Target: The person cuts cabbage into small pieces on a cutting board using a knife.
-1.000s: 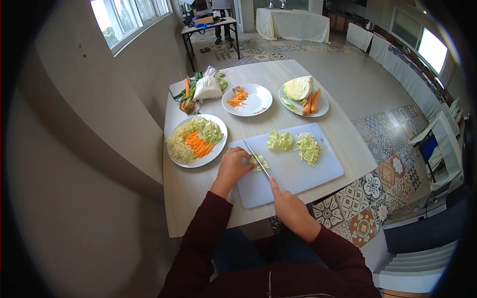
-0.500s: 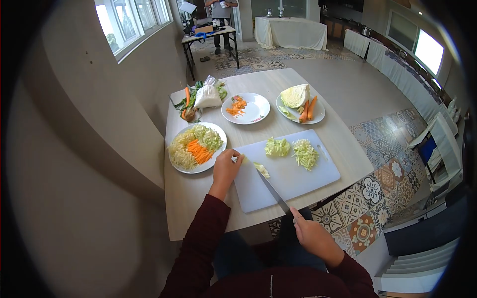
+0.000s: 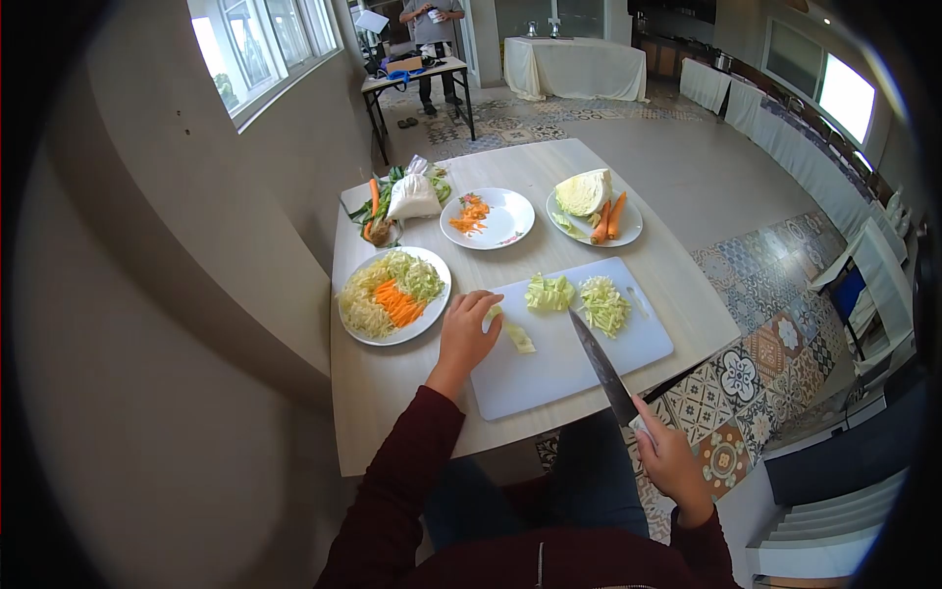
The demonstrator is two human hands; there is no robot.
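In my right hand is the handle of a kitchen knife. Its blade points away from me, with the tip between two heaps on the white cutting board. One heap is cabbage leaf pieces, the other shredded cabbage. My left hand is over the board's left edge, fingers apart and bent, beside a bit of cabbage partly hidden by the fingers. A pale cabbage strip lies just right of that hand.
Left is a plate of shredded cabbage and carrot strips. Behind the board stand a plate with carrot shreds, and a plate with a cabbage wedge and carrots. A bag sits by vegetables. A person stands beyond.
The knife has moved right and away from the cabbage strip, toward the heaps. My left hand has shifted slightly right, its fingers loosened from a pinch.
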